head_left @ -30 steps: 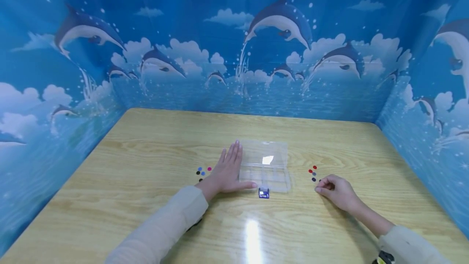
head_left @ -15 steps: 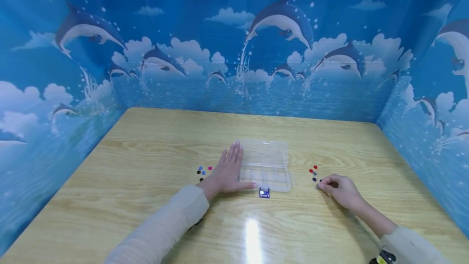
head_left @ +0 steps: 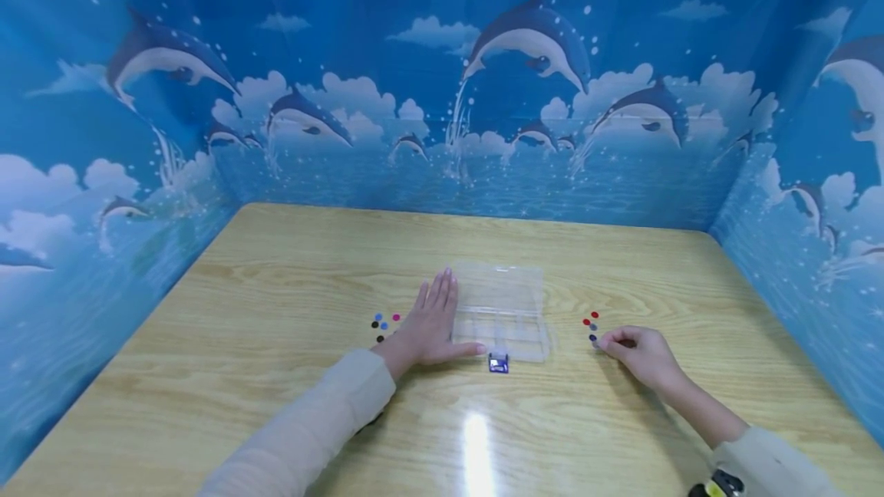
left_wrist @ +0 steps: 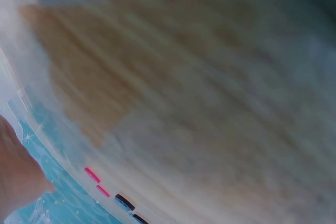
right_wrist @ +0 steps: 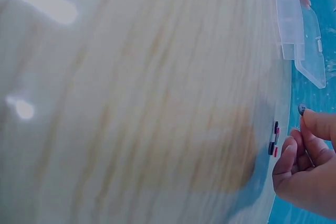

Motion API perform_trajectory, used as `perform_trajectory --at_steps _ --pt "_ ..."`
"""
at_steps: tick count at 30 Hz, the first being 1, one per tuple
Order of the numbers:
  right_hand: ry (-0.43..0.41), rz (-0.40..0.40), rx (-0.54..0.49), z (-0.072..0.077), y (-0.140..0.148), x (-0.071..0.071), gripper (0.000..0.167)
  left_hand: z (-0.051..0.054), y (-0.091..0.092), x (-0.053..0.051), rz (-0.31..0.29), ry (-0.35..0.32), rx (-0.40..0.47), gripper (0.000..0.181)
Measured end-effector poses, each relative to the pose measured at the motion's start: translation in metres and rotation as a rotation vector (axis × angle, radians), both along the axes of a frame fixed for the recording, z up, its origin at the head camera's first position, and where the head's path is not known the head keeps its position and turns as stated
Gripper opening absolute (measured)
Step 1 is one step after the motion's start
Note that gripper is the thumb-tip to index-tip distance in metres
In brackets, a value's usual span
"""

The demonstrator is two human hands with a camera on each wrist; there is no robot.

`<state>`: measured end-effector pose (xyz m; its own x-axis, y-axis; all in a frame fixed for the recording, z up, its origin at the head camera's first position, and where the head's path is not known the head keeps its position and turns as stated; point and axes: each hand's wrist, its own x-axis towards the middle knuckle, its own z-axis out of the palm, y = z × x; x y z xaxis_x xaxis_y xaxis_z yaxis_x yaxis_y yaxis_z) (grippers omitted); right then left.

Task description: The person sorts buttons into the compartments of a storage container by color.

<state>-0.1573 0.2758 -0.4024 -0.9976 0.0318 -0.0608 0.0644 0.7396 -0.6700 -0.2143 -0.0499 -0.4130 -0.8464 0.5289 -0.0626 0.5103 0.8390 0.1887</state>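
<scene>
A clear compartment box (head_left: 511, 336) lies with its lid (head_left: 500, 290) folded back. My left hand (head_left: 431, 328) rests flat along its left side, fingers straight and thumb across the near left corner. In the right wrist view my right hand (right_wrist: 310, 161) pinches a small dark disc (right_wrist: 302, 109) between thumb and forefinger; in the head view that hand (head_left: 642, 355) is just beside the right group of discs, among them a red disc (head_left: 595, 314) and a dark blue disc (head_left: 592, 337). The left wrist view shows only part of the left hand (left_wrist: 18, 174).
A shiny blue-purple piece (head_left: 498, 363) lies at the box's near edge. Left of the left hand are several small discs, among them a pink disc (head_left: 396, 317) and a blue disc (head_left: 378, 317). A dolphin-print curtain (head_left: 414, 175) stands behind the wooden table (head_left: 311, 267).
My right hand has shifted very slightly, and the small disc at its fingertips shows more clearly than one second ago. The left hand and box have stayed in place.
</scene>
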Motion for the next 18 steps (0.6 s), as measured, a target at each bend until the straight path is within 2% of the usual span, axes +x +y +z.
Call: perform_trajectory --at_steps 8,15,18 --pt "-0.018 -0.009 -0.02 0.005 -0.005 -0.002 0.025 0.0 -0.001 0.001 -0.005 -0.003 0.0 0.109" --pt "-0.054 -0.013 -0.136 0.008 -0.012 -0.005 0.023 0.0 0.0 0.003 -0.004 0.01 0.013 0.107" --pt "-0.061 -0.004 -0.148 0.012 -0.016 -0.006 0.022 0.001 0.001 0.004 0.003 0.007 0.014 0.107"
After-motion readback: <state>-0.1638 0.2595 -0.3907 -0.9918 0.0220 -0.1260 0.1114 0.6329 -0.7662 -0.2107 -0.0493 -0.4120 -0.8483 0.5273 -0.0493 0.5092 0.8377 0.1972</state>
